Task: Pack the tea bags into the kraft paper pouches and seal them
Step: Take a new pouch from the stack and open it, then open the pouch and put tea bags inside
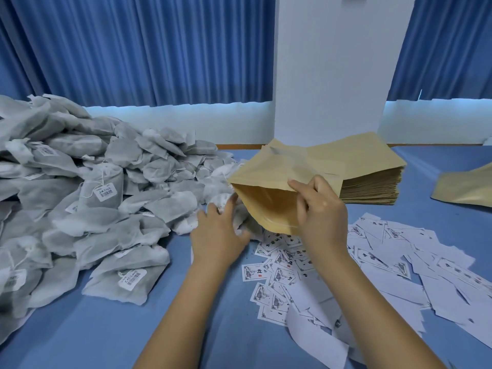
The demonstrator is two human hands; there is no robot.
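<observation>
- Right hand (319, 211) pinches the upper lip of a kraft pouch (269, 174), thumb and fingers curled on the paper, holding it raised just over the table (106, 336).
- Left hand (218, 233) lies over a tea bag (226, 206) right at the pouch mouth; whether it grips or merely pushes is unclear.
- Progress looks early: the heap of tea bags (80, 195) is large, the stack of pouches (372, 182) is tall, and this pouch looks empty and unsealed.
- The pouch mouth gapes toward the left hand and the person; its long axis runs back from there toward the stack.

Bare left grip (218, 235), bare right grip (322, 211), bare forearms (183, 302)
</observation>
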